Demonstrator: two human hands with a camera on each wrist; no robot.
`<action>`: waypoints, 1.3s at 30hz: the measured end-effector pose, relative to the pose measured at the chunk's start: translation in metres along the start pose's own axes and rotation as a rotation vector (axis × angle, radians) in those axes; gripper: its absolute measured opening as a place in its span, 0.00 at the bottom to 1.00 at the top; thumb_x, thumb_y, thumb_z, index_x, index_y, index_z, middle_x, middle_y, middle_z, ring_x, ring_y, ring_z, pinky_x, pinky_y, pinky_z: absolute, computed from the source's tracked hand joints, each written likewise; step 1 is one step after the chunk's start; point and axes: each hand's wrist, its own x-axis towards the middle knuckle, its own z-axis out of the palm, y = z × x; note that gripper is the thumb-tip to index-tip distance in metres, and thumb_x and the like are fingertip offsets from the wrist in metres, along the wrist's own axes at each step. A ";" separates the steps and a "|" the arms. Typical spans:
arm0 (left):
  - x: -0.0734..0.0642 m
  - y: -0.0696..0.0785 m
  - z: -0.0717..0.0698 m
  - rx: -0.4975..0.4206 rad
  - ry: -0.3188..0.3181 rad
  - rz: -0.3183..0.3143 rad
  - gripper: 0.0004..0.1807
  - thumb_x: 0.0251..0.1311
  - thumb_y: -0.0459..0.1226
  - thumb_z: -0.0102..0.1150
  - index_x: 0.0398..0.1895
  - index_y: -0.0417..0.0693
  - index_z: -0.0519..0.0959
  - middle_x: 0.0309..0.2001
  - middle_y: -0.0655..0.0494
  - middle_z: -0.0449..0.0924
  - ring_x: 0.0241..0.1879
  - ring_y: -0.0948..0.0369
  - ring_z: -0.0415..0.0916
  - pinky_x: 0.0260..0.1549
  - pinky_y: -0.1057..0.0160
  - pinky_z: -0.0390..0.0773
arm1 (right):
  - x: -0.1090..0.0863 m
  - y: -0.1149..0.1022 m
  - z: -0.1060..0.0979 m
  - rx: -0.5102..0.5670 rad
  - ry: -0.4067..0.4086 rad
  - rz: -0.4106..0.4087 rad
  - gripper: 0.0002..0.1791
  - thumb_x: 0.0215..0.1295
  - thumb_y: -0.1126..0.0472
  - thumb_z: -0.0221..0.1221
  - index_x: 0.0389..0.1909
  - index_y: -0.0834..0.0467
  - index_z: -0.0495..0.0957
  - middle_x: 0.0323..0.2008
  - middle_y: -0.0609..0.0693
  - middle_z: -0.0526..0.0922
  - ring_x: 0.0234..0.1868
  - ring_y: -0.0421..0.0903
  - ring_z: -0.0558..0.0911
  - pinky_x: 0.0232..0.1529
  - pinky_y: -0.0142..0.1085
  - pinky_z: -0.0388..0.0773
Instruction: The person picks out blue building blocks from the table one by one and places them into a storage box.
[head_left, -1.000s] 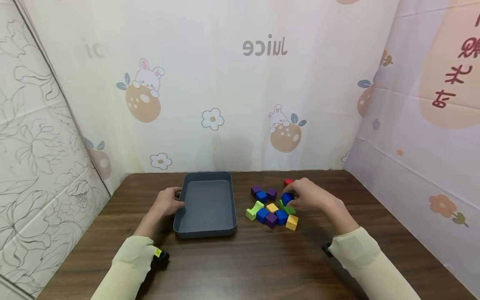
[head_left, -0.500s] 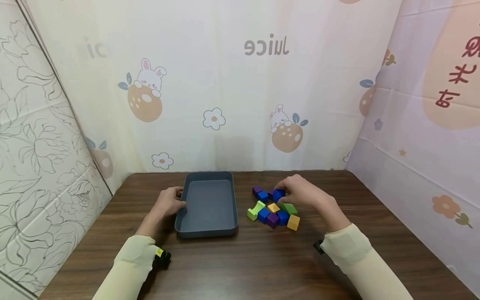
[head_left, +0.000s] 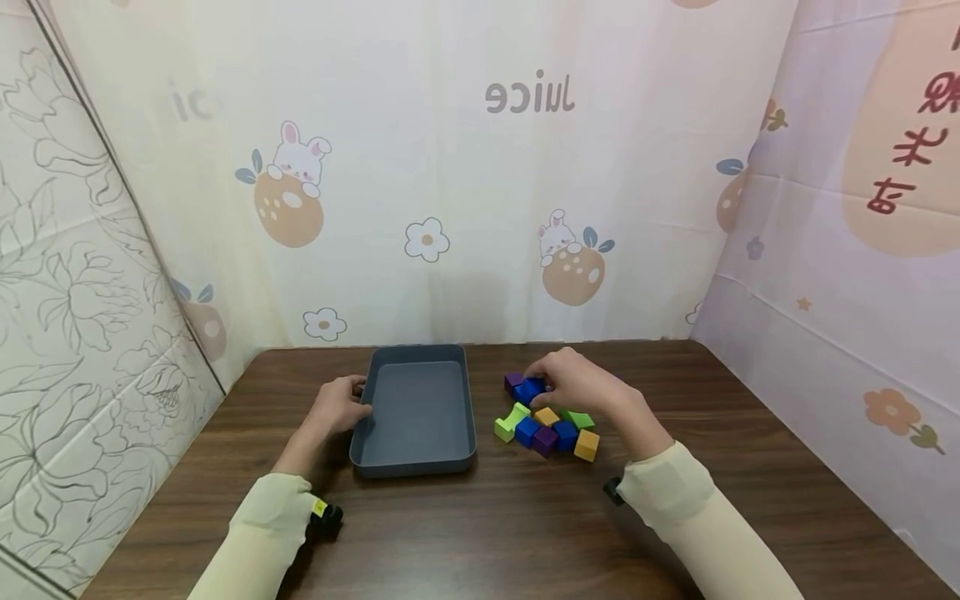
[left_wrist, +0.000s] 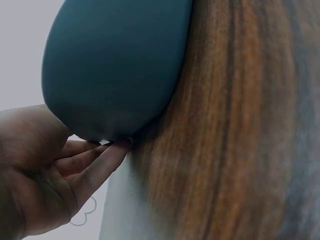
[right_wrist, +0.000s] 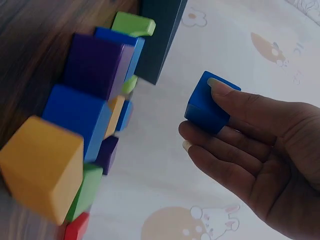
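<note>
A blue cube (right_wrist: 202, 102) is pinched between the thumb and fingers of my right hand (head_left: 581, 387), off the table and over the back of a cluster of coloured blocks. My left hand (head_left: 335, 406) grips the left side of a grey rectangular tray (head_left: 416, 408), thumb at the rim and fingers against the outer wall. Below the right hand lie a lime notched block (head_left: 512, 422), a purple cube (head_left: 544, 442), a yellow cube (head_left: 587, 446) and a green block (head_left: 579, 418). The red block (right_wrist: 77, 227) shows only in the right wrist view.
The brown wooden table (head_left: 465, 533) runs back to a patterned curtain (head_left: 480, 208). The tray stands left of the blocks, with a strip of table between them. A second curtain (head_left: 847, 333) closes the right side.
My right hand has moved left with the blue cube, from the right side of the cluster to above its back-left blocks. The left hand and the tray stay in place.
</note>
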 end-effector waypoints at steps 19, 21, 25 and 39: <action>0.003 0.000 0.001 -0.006 -0.001 -0.005 0.33 0.61 0.30 0.66 0.70 0.26 0.72 0.57 0.30 0.82 0.55 0.40 0.82 0.42 0.51 0.87 | 0.023 -0.028 0.011 -0.013 -0.012 -0.091 0.16 0.65 0.60 0.74 0.53 0.59 0.88 0.45 0.47 0.89 0.41 0.43 0.84 0.48 0.42 0.87; 0.003 0.000 0.001 -0.002 -0.003 -0.005 0.33 0.61 0.31 0.66 0.70 0.26 0.72 0.57 0.30 0.82 0.55 0.40 0.81 0.43 0.50 0.87 | 0.025 -0.032 0.013 -0.009 -0.017 -0.100 0.16 0.65 0.60 0.74 0.53 0.59 0.88 0.44 0.48 0.89 0.40 0.43 0.84 0.48 0.42 0.87; 0.002 0.000 0.001 0.001 -0.006 -0.010 0.33 0.61 0.31 0.66 0.70 0.26 0.72 0.57 0.30 0.82 0.54 0.41 0.82 0.43 0.51 0.87 | 0.029 -0.041 0.015 0.004 -0.028 -0.112 0.17 0.65 0.61 0.74 0.53 0.59 0.88 0.43 0.48 0.89 0.38 0.43 0.83 0.46 0.40 0.87; 0.001 -0.002 0.001 -0.005 -0.005 -0.012 0.33 0.61 0.30 0.67 0.69 0.26 0.72 0.56 0.31 0.82 0.54 0.41 0.82 0.44 0.50 0.87 | 0.048 -0.070 0.027 -0.014 -0.036 -0.187 0.17 0.64 0.59 0.75 0.52 0.59 0.89 0.40 0.46 0.88 0.35 0.40 0.81 0.41 0.33 0.84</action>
